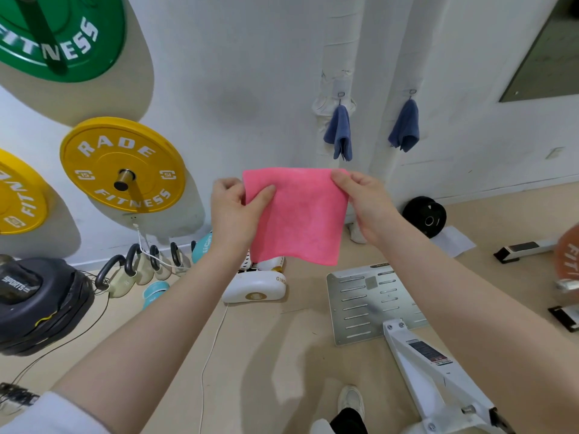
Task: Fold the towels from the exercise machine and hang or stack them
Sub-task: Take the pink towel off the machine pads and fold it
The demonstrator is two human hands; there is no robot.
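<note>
Two hands hold one pink towel (297,214) up in front of a white wall (238,73).
A yellow weight plate (122,164) hangs on that wall at left; two blue towels (340,133) hang from hooks above. The left hand (233,208) and right hand (365,202) each have fingers clamped on an upper corner, the pink towel hanging flat between them above the floor (282,355).

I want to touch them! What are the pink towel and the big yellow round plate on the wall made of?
The square pink towel, pinched at its top corners by the left hand and right hand, looks like soft microfibre cloth: fuzzy, matte, hanging limp. The round yellow weight plate looks like matte rubber, maybe hard plastic, with a shiny metal ring at its middle.
</note>
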